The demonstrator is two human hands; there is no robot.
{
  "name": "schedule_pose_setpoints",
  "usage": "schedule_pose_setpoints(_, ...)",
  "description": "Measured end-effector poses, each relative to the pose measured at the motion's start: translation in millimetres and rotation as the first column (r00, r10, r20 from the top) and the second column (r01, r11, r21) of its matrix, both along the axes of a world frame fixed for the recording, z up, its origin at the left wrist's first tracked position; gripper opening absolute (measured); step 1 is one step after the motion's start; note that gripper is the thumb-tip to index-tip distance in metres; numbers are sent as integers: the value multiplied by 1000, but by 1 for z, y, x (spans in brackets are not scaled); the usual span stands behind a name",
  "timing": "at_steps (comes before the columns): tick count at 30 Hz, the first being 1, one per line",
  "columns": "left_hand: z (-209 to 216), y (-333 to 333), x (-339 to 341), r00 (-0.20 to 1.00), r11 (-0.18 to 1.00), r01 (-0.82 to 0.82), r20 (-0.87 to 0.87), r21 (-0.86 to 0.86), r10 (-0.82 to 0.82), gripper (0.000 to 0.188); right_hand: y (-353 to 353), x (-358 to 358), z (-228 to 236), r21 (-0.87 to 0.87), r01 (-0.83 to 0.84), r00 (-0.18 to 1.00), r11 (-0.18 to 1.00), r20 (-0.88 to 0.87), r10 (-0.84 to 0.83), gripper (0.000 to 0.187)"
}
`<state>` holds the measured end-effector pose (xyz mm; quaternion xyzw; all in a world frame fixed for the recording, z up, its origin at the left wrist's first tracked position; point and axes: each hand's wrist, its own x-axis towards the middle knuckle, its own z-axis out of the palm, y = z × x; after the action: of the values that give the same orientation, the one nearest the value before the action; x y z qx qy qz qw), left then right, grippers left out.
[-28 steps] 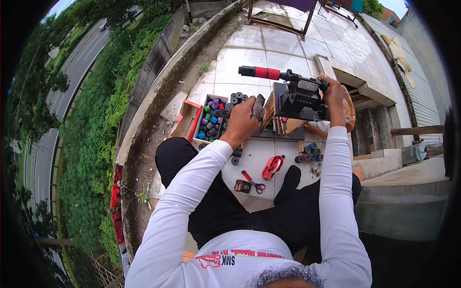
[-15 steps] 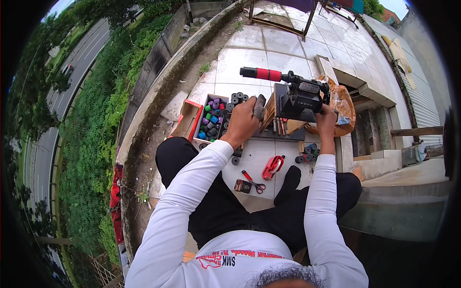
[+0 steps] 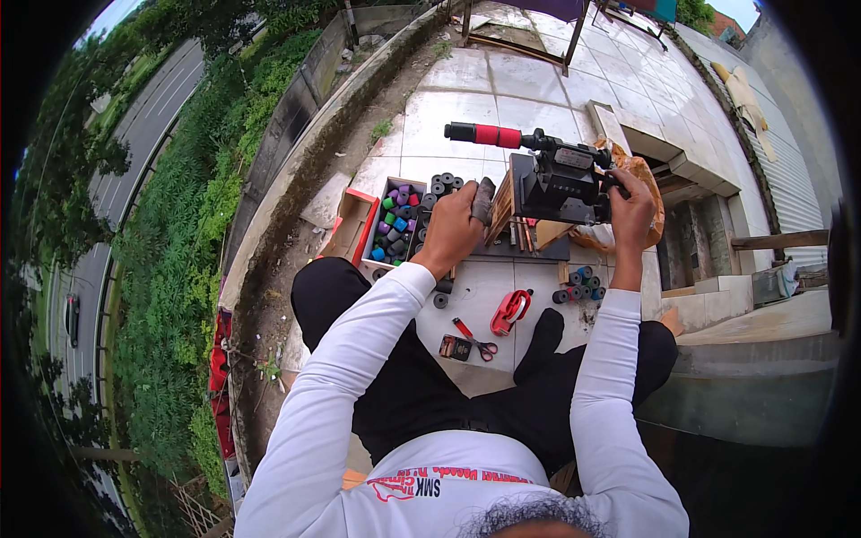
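Note:
A black machine with a row of counter wheels (image 3: 560, 188) sits on top of a wooden stand (image 3: 501, 211). From its left side a spindle reaches out, bearing a red and black roll (image 3: 493, 135). My right hand (image 3: 632, 204) is closed at the machine's right end, on what looks like a crank handle, mostly hidden by the fingers. My left hand (image 3: 451, 224) is curled beside the stand, below the spindle. A dark grey wrapped piece (image 3: 484, 201) shows at its fingers; whether that is a covering or a held thing is unclear.
An open box of coloured small rolls (image 3: 395, 220) stands left of my left hand, with loose black rolls (image 3: 441, 184) beside it. More rolls (image 3: 580, 285), a red tape dispenser (image 3: 509, 311) and scissors (image 3: 485, 350) lie on the tiles. An orange-brown bag (image 3: 644, 184) sits behind the machine.
My right hand has moved up and slightly right at the machine's end. The red and black roll looks slightly turned. My left hand stays in place.

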<state>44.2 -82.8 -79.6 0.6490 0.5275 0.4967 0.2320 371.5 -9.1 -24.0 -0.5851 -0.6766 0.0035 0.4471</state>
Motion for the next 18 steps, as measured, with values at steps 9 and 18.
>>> schedule_pose_setpoints(9,4,-2,-2,1000,1000,-13,22,5,13,29,64,-1,14,-127,-49,999,991,-7,48,28)
schedule_pose_setpoints(18,4,-2,-3,1000,1000,-11,12,-15,11,26,97,8,-35,-117,-7,972,993,233,34,19)
